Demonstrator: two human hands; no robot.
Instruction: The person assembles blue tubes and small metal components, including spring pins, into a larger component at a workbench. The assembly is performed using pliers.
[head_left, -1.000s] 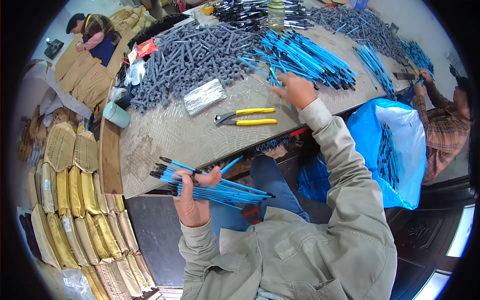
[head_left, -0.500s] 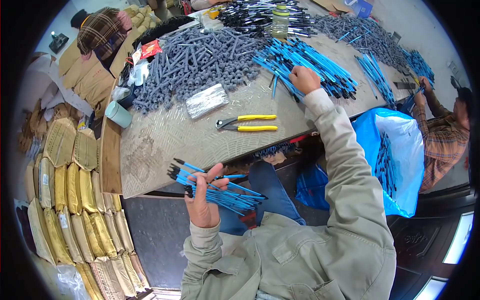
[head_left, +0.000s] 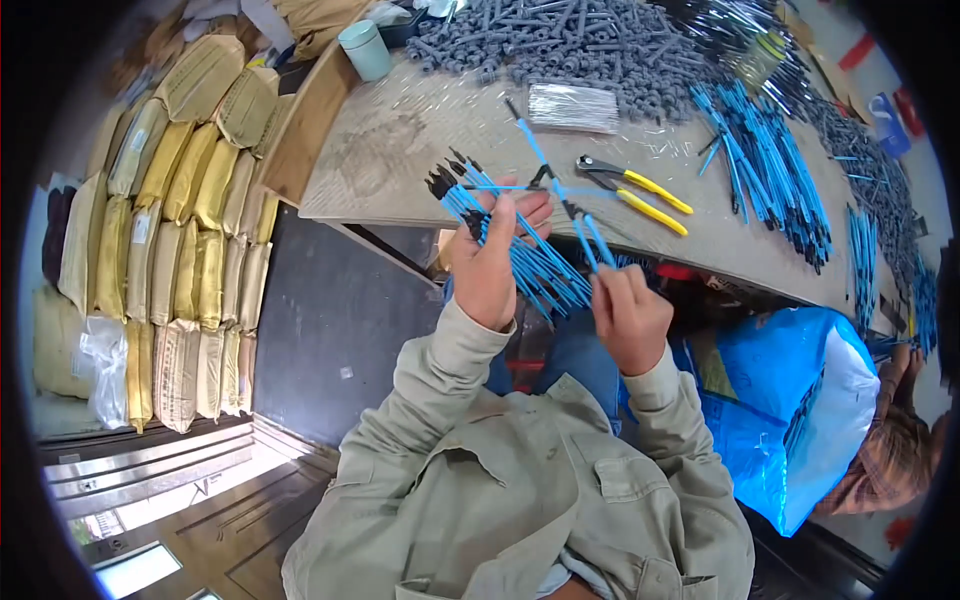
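Observation:
My left hand [head_left: 488, 265] is closed round a bundle of slim blue rods with black tips [head_left: 545, 272], its palm turned up and some fingers spread. The bundle slants over my lap at the table's front edge. Just to the right, my right hand [head_left: 632, 312] pinches a few more blue rods [head_left: 590, 243] by their near ends. Those rods reach up toward the fingers of my left hand, and one long rod [head_left: 530, 140] points away over the tabletop. Motion blurs part of them, so their exact number is unclear.
Yellow-handled cutting pliers [head_left: 655, 193] and a clear packet of thin silver pins [head_left: 573, 108] lie on the table [head_left: 370, 170]. Behind are grey plastic parts [head_left: 600, 50] and, rightward, blue rods [head_left: 775, 175]. A blue bag [head_left: 740, 440] stands at right near a co-worker [head_left: 890, 455]. Sacks [head_left: 165, 240] are stacked left.
My right hand has come back from the rod pile to beside my left hand, now with a few rods in it. The left hand keeps its bundle. The view has turned.

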